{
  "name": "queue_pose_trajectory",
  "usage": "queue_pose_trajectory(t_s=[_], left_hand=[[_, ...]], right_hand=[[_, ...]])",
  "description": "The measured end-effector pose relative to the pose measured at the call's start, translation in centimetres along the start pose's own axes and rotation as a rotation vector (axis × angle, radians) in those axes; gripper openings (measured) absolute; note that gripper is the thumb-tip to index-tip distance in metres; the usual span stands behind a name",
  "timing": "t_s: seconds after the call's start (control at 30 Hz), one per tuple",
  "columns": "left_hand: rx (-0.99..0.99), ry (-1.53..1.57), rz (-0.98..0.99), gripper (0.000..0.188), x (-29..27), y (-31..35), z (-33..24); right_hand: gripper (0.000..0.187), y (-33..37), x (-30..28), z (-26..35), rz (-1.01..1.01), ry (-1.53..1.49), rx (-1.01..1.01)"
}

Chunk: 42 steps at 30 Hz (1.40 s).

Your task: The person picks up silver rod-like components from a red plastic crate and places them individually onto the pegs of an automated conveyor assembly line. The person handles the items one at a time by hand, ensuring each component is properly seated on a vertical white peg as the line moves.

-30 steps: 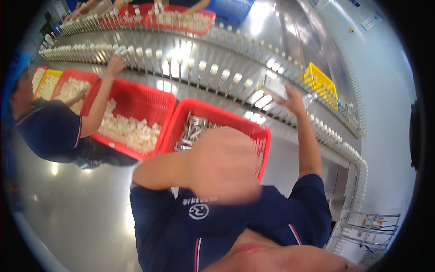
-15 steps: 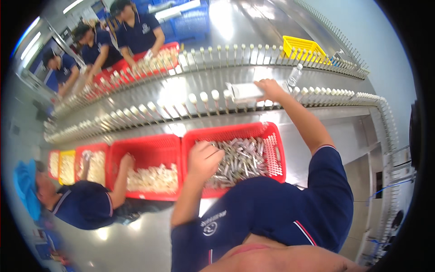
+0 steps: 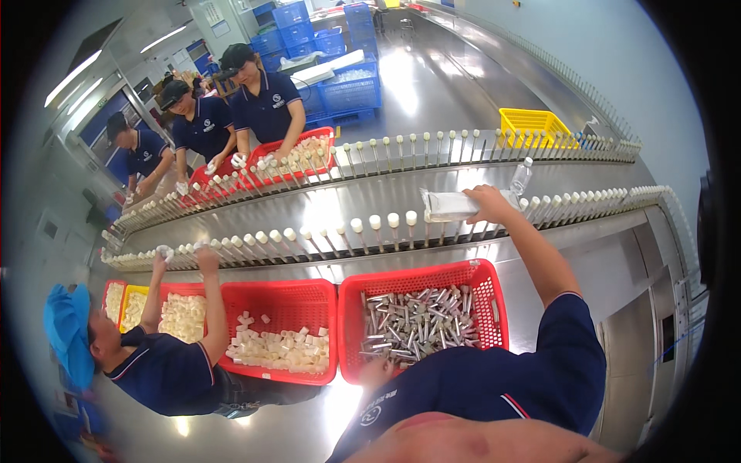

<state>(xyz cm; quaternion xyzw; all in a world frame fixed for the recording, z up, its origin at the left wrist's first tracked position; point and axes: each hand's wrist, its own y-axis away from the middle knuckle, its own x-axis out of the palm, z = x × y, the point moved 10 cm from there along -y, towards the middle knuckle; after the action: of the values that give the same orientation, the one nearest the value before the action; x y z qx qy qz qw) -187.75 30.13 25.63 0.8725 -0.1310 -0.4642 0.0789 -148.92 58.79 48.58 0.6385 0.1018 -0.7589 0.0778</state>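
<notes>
My right hand (image 3: 491, 205) is closed round one end of a flat white pack in clear plastic wrap (image 3: 451, 205), above the nearer row of upright pins with white tips (image 3: 394, 221). A clear plastic bottle (image 3: 522, 176) stands just beyond that hand. My left hand (image 3: 377, 372) is low at the near edge of a red basket (image 3: 423, 274), close to my body. Its fingers are mostly hidden and blurred. Inside this basket lies a heap of silvery metal tubes (image 3: 421, 320).
Left of my basket, another red basket (image 3: 279, 292) holds cream-coloured short pieces (image 3: 282, 349). A co-worker in a blue cap (image 3: 69, 332) reaches to the pins there. Several people (image 3: 204, 127) work across the line by red baskets. A yellow basket (image 3: 532, 122) stands at the far right.
My view has tilted up, showing more of the room. My left hand has gone from above the metal tubes to the basket's near edge. The co-worker's hands have moved from the baskets to the pins.
</notes>
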Motion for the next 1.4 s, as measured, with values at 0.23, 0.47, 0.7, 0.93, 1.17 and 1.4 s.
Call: queue_pose_trajectory(t_s=[0.23,0.47,0.7,0.93,1.17,1.4], left_hand=[[0.021,-0.011,-0.014,0.044,-0.1,-1.1,-1.2],[-0.082,-0.032,0.012,0.04,0.8,0.2,-2.9],[-0.078,-0.049,0.029,0.036,1.3,1.2,-1.4],[-0.079,0.047,-0.039,0.029,-1.3,-0.1,-0.1],[-0.075,-0.02,-0.036,0.03,0.2,-3.6,2.6],[-0.158,-0.078,0.12,0.033,1.6,-4.5,3.6]], right_hand=[[0.083,-0.7,-0.1,1.4,-0.122,-0.006,-0.119],[0.084,0.3,-0.7,0.4,-0.082,-0.004,-0.082],[0.083,1.8,-1.6,1.3,-0.055,0.001,-0.086],[0.082,-1.1,1.0,3.5,-0.102,-0.029,-0.145],[0.084,-3.2,0.1,4.3,-0.138,-0.047,-0.128],[0.081,-3.7,2.1,3.8,-0.126,0.009,-0.134]])
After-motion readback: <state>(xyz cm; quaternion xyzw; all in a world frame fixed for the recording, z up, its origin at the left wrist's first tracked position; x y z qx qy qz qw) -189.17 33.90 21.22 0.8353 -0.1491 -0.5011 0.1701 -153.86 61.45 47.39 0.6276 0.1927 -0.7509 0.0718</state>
